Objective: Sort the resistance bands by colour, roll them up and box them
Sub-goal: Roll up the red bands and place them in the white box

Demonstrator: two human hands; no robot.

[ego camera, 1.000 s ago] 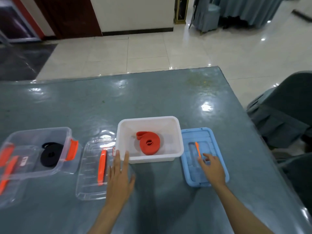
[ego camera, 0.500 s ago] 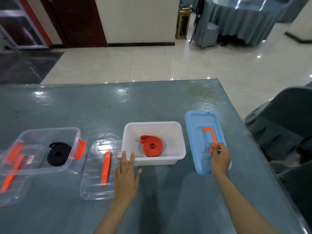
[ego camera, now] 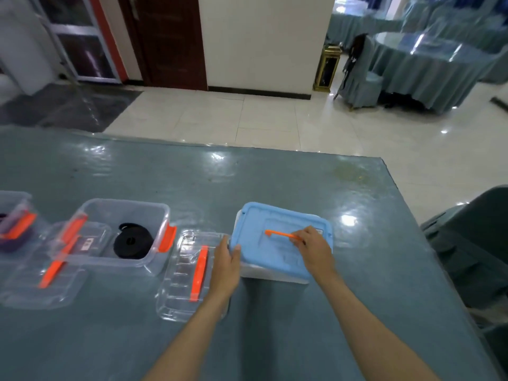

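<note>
The blue lid (ego camera: 275,243) now lies on top of the white box (ego camera: 272,276), hiding the rolled red band inside. My right hand (ego camera: 313,250) pinches the lid's orange handle (ego camera: 280,234). My left hand (ego camera: 226,264) holds the lid's left edge with the thumb on top. To the left, a clear box (ego camera: 154,215) with orange clips holds a rolled black band (ego camera: 133,243). At the far left edge, another clear box (ego camera: 13,204) holds a purple band (ego camera: 11,243).
A clear lid with an orange handle (ego camera: 189,276) lies just left of the white box, under my left wrist. Another clear lid (ego camera: 46,273) lies in front of the black band's box. The table edge (ego camera: 412,215) runs along the right, with covered chairs (ego camera: 472,243) beyond.
My right hand lifted the blue lid by its orange handle from the table and set it over the white box. My left hand moved from the table to the lid's left edge.
</note>
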